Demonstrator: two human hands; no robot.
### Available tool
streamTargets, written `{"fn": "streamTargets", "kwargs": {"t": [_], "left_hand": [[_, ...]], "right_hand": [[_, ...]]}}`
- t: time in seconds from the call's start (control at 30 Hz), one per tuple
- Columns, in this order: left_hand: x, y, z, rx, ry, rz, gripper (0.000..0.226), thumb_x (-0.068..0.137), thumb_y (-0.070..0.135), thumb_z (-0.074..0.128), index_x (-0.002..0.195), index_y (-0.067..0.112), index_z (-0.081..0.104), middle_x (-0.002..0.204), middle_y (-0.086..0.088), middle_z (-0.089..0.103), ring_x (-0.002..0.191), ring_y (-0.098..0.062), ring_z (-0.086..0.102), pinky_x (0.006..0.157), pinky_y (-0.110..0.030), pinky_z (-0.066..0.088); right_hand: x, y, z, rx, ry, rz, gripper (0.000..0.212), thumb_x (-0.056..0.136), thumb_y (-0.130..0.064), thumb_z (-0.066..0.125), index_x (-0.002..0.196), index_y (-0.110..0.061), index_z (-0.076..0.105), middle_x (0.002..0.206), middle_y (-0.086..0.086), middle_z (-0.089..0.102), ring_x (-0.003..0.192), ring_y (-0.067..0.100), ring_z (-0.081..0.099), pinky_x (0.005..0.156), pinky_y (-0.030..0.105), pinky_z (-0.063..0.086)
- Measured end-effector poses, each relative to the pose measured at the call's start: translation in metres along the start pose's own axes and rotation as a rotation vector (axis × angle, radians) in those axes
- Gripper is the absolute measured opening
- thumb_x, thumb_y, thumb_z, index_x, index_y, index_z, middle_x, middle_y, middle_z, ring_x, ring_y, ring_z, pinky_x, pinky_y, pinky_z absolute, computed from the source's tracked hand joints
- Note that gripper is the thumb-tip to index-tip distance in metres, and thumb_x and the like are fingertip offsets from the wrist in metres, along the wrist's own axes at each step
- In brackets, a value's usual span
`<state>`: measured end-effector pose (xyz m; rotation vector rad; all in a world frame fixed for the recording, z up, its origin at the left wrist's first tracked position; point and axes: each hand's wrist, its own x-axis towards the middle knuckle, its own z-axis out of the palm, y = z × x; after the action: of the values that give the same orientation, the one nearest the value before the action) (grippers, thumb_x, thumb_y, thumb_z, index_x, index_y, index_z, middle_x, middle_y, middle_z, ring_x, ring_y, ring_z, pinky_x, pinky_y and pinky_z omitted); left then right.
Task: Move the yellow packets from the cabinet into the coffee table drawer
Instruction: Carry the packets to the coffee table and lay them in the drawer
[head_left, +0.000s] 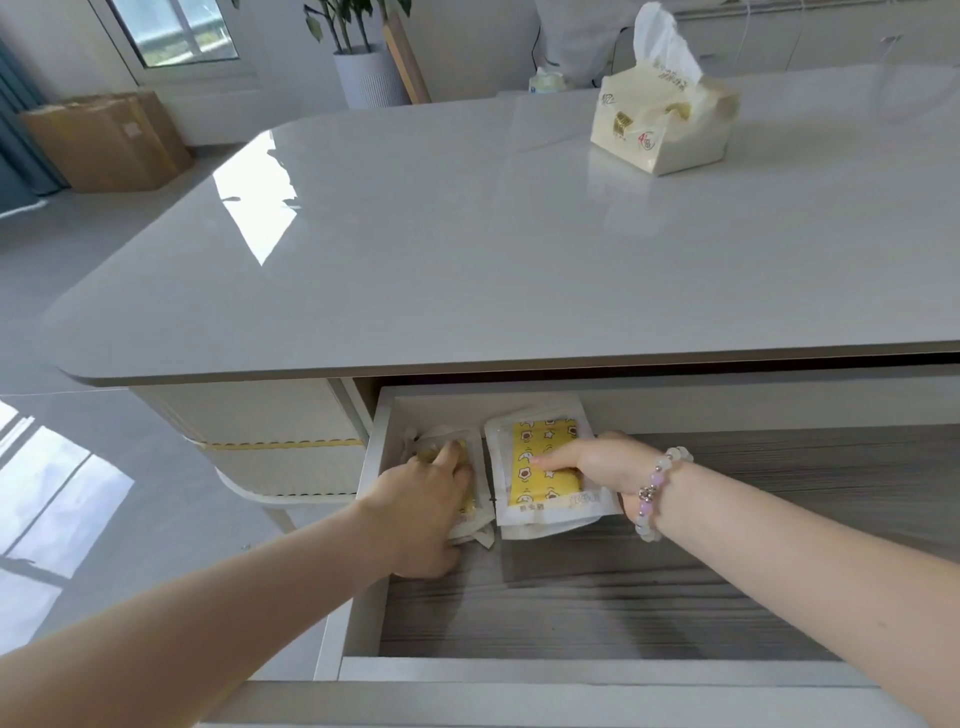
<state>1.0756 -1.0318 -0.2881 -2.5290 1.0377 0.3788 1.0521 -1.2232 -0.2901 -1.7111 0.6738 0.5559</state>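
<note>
Down in the drawer (727, 525), left hand (423, 501) is gripping left packet (423, 441); right hand (597, 460), fingers straight, is pressing right packet (540, 439).

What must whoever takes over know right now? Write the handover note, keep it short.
Left hand covers the left stack of packets; grip unclear.
Right hand presses flat on the right stack.
Both stacks lie side by side in the back left corner of the open drawer.
Done: these packets are in.
Left: let go, check the cabinet (not in view) for more, shut the drawer.
</note>
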Motion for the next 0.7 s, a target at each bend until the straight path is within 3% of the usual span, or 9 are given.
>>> {"fn": "streamTargets", "kwargs": {"t": [0.1,0.17,0.23,0.3,0.37,0.47,0.53,0.6,0.7], "left_hand": [[-0.002,0.002,0.0,0.082,0.033,0.013,0.067,0.093,0.026,0.05,0.148,0.009,0.016,0.146,-0.014,0.017,0.109,-0.03,0.053,0.079,-0.033,0.05],[-0.002,0.003,0.001,0.134,0.028,0.032,0.072,0.093,0.011,0.048,0.15,0.007,0.005,0.15,-0.016,0.011,0.112,-0.03,0.052,0.081,-0.032,0.051],[-0.002,0.002,0.005,0.179,0.007,0.036,0.075,0.094,0.009,0.047,0.15,0.005,-0.002,0.151,-0.015,0.013,0.116,-0.03,0.049,0.086,-0.034,0.049],[-0.007,-0.001,0.002,0.225,-0.009,0.03,0.077,0.096,0.026,0.05,0.15,0.004,-0.001,0.151,-0.015,0.02,0.126,-0.03,0.043,0.096,-0.036,0.043],[-0.018,-0.012,-0.014,0.123,-0.052,-0.032,0.09,0.089,0.052,0.054,0.15,0.005,0.006,0.15,-0.012,0.026,0.131,-0.028,0.038,0.101,-0.035,0.038],[-0.035,-0.032,-0.046,-0.174,0.064,-0.12,0.099,0.074,0.067,0.061,0.145,0.013,0.018,0.136,-0.001,0.04,0.118,-0.019,0.048,0.085,-0.028,0.047],[-0.039,-0.028,-0.05,-0.152,0.167,-0.072,0.099,0.071,0.068,0.063,0.144,0.016,0.021,0.135,0.001,0.039,0.119,-0.018,0.047,0.091,-0.029,0.046],[-0.037,-0.013,-0.038,-0.096,0.172,0.006,0.079,0.08,0.062,0.059,0.137,0.015,0.031,0.131,-0.001,0.042,0.114,-0.019,0.05,0.09,-0.028,0.046],[-0.026,-0.007,-0.023,-0.066,0.148,0.007,0.051,0.091,0.04,0.054,0.13,0.012,0.037,0.125,-0.005,0.048,0.106,-0.021,0.056,0.083,-0.027,0.047]], "right_hand": [[-0.002,0.0,-0.003,0.083,-0.015,-0.009,0.009,0.085,-0.02,0.064,0.088,-0.011,0.064,0.108,0.009,0.068,0.103,0.025,0.064,0.101,0.043,0.045],[0.001,0.001,-0.004,0.177,0.016,-0.007,0.007,0.085,-0.016,0.059,0.087,-0.009,0.061,0.106,0.012,0.067,0.097,0.028,0.065,0.097,0.047,0.048],[0.001,0.001,-0.002,0.212,0.018,0.008,0.008,0.085,-0.014,0.058,0.089,-0.008,0.06,0.107,0.013,0.066,0.097,0.03,0.065,0.096,0.048,0.048],[0.003,0.003,0.001,0.163,0.024,0.026,0.019,0.082,-0.015,0.06,0.099,-0.008,0.061,0.118,0.012,0.064,0.108,0.03,0.061,0.101,0.049,0.044],[0.006,-0.001,0.007,0.095,0.022,0.024,0.037,0.081,-0.015,0.06,0.116,-0.003,0.058,0.127,0.014,0.059,0.116,0.031,0.056,0.103,0.048,0.042],[0.008,-0.021,0.022,0.0,0.027,0.008,0.038,0.087,-0.013,0.058,0.122,0.001,0.055,0.122,0.018,0.06,0.112,0.036,0.059,0.099,0.049,0.046],[0.013,-0.032,0.039,0.03,-0.004,-0.007,0.03,0.089,-0.011,0.054,0.116,0.001,0.058,0.118,0.019,0.061,0.11,0.035,0.06,0.1,0.048,0.046],[0.014,-0.035,0.058,0.048,-0.055,-0.003,0.015,0.092,-0.009,0.047,0.099,-0.003,0.059,0.108,0.015,0.062,0.1,0.027,0.061,0.096,0.04,0.049],[0.019,-0.036,0.076,0.08,-0.077,-0.006,0.027,0.096,-0.008,0.038,0.07,-0.015,0.039,0.077,0.004,0.044,0.071,0.016,0.047,0.065,0.023,0.042]]}}
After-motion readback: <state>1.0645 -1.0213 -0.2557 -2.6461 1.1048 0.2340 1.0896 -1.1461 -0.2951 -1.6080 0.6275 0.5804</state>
